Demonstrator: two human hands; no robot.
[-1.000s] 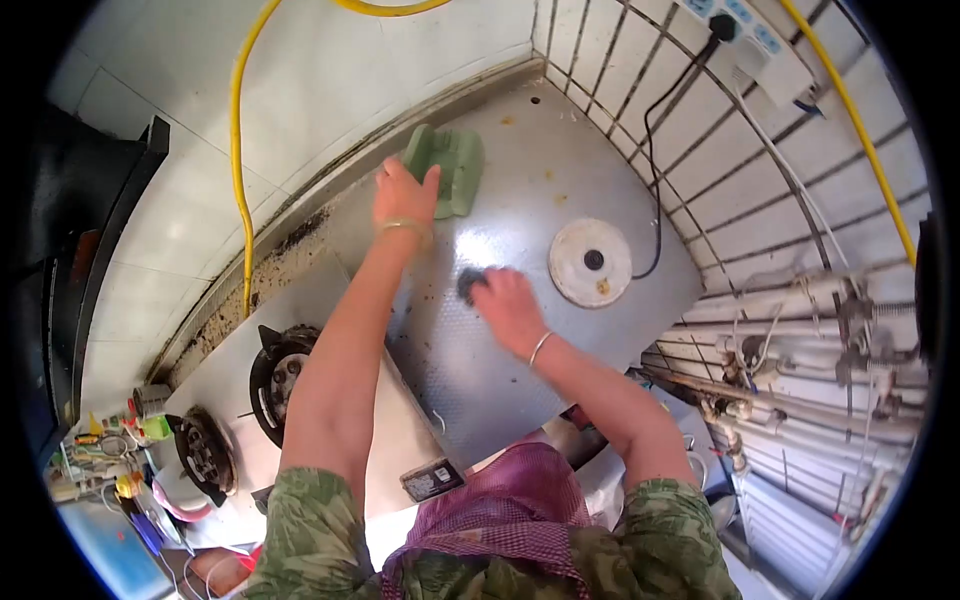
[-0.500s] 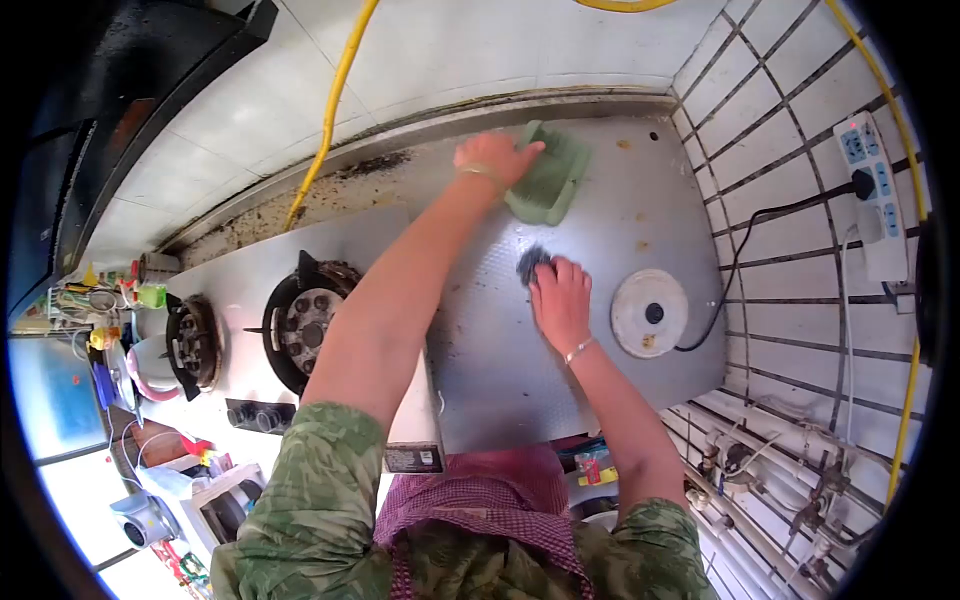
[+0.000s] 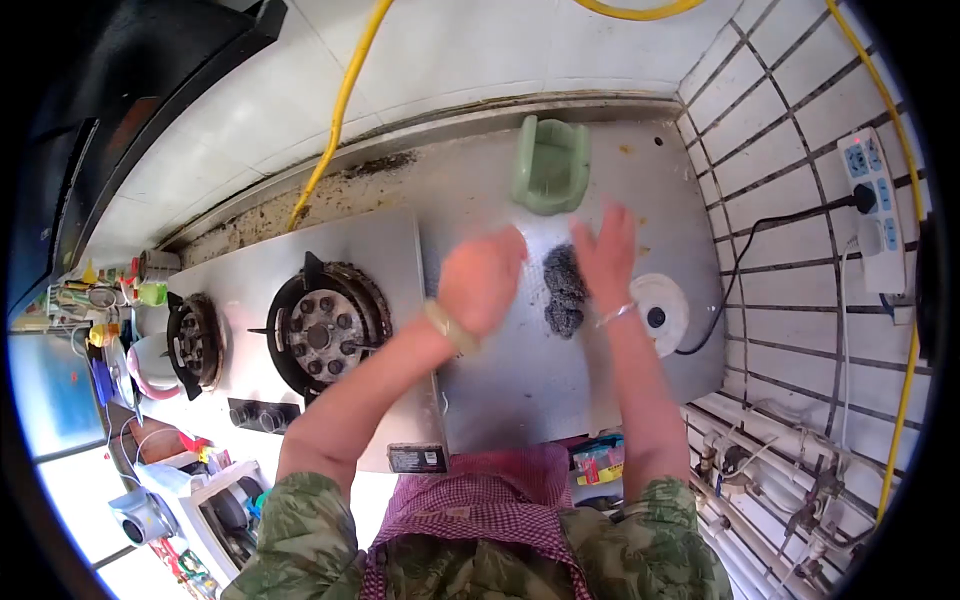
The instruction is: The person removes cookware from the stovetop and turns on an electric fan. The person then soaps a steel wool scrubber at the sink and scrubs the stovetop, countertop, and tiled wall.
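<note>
A dark grey, fuzzy steel-wool scourer (image 3: 563, 290) shows as a long clump over the metal counter (image 3: 500, 385). Just right of it is my right hand (image 3: 608, 258), its fingers stretched out and somewhat blurred; whether the palm touches the scourer I cannot tell. To the left of the clump, apart from it, my left hand (image 3: 484, 282) is smeared by motion, and its fingers are not clear. Beyond both hands a green plastic tray-like container (image 3: 553, 168) rests near the back wall. A round whitish lid-like disc (image 3: 662, 312) with a black centre lies by my right wrist.
On the left is a gas stove with a near burner (image 3: 322, 335) and a farther burner (image 3: 197, 345). A yellow hose (image 3: 345, 100) hangs along the back wall. A power strip (image 3: 873, 195) with a black cord is on the tiled right wall, above pipes (image 3: 770, 480).
My left hand has left the green container and moved toward me. The container now sits still. My right hand has shifted right and away from me, its fingers spread, and more of the scourer shows.
</note>
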